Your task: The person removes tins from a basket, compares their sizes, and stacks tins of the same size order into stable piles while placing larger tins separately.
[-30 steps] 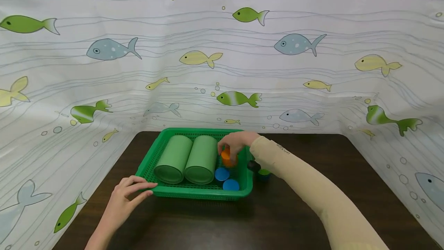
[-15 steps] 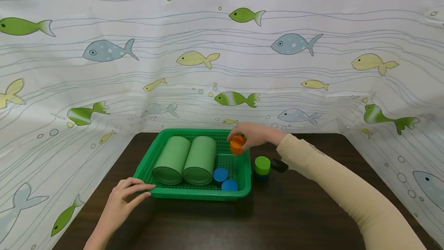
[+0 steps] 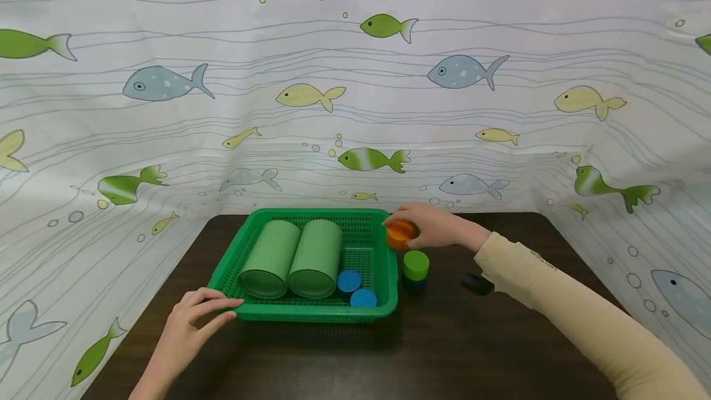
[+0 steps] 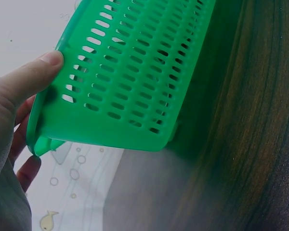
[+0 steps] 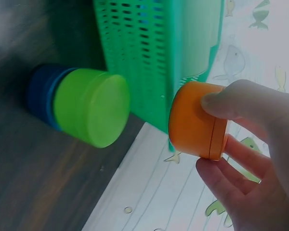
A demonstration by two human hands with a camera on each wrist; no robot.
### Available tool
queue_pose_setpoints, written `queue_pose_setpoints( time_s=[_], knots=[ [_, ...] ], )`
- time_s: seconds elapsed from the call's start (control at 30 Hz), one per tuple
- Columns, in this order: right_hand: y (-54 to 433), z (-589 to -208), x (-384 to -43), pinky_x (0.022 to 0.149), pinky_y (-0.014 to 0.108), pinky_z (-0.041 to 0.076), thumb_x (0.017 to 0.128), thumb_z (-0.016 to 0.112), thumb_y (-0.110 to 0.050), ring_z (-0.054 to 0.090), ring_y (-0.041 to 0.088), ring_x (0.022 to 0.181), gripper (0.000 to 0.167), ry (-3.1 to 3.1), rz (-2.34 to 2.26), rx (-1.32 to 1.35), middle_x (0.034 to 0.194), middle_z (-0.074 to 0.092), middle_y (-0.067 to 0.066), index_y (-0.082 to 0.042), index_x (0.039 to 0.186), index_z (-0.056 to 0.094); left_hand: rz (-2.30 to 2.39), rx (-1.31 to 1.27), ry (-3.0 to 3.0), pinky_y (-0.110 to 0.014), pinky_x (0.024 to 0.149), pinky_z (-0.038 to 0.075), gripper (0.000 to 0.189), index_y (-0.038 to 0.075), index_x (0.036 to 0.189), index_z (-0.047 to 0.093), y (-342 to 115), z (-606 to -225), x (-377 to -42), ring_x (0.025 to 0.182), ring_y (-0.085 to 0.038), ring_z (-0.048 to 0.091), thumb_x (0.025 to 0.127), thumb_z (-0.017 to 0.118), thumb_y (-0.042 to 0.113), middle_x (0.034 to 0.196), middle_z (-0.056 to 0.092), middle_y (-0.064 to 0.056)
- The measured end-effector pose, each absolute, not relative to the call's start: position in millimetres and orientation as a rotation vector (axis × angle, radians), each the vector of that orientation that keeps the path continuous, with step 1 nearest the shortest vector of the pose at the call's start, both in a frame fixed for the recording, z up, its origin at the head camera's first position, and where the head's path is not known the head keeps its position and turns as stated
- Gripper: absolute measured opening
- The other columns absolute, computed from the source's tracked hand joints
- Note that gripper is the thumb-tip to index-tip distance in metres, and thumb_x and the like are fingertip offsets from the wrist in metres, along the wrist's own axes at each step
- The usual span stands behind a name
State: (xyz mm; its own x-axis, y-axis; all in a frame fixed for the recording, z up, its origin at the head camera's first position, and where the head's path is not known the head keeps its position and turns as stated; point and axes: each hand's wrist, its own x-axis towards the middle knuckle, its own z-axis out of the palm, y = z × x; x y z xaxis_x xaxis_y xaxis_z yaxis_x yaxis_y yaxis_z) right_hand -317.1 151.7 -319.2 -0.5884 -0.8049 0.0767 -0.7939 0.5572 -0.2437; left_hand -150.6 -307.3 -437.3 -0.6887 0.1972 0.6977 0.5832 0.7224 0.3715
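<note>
My right hand (image 3: pixel 430 225) pinches a small orange round container with a lid (image 5: pixel 195 120) between thumb and fingertips. It is held above the table, by the right rim of a green plastic basket (image 3: pixel 311 310). Below it, just outside the basket, a lime green round container (image 5: pixel 98 108) sits on top of a dark blue one (image 5: pixel 45 94). At the basket's near left corner my left hand (image 3: pixel 191 323) grips the rim, thumb on the outer side and fingers behind it. Inside the basket lie two large pale green cylinders (image 3: pixel 316 255) and two small containers with blue tops (image 3: pixel 349 281).
The basket stands on a dark wood table (image 3: pixel 461 338). A white sheet printed with fish (image 3: pixel 311 29) rises behind and along both sides of the table. A black wrist device (image 3: pixel 479 284) shows under the right sleeve.
My right hand has lifted the orange container out of the basket's right part and carried it right, over the rim. The left hand keeps its hold at the corner.
</note>
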Motion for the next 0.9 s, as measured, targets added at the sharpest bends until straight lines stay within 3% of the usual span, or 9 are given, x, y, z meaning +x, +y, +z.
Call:
queue_pose_setpoints(
  time_s=[0.27,0.9],
  knots=[
    [174.2,-332.0,-314.8,0.083,0.032,0.047,0.084,0.075,-0.012,0.051,0.016,0.096,0.050,2.739,-0.450,-1.412,0.116,0.061,0.004,-0.014,0.132,0.062,-0.768,-0.585,-2.280,-0.014,0.078,0.035,0.048,0.021,0.100,0.079,-307.3,-436.7,-150.0,0.094,0.004,0.046,0.063,0.084,-0.008,0.096,0.063,0.013],
    [183.2,-340.3,-309.3,0.090,0.039,0.054,0.086,0.072,-0.011,0.055,0.018,0.103,0.051,2.732,-0.510,-1.369,0.124,0.061,0.007,-0.013,0.136,0.060,-0.774,-0.583,-2.282,-0.014,0.081,0.035,0.042,0.017,0.100,0.080,-308.0,-438.2,-150.2,0.097,0.004,0.046,0.064,0.085,-0.006,0.097,0.064,0.012]
  ],
)
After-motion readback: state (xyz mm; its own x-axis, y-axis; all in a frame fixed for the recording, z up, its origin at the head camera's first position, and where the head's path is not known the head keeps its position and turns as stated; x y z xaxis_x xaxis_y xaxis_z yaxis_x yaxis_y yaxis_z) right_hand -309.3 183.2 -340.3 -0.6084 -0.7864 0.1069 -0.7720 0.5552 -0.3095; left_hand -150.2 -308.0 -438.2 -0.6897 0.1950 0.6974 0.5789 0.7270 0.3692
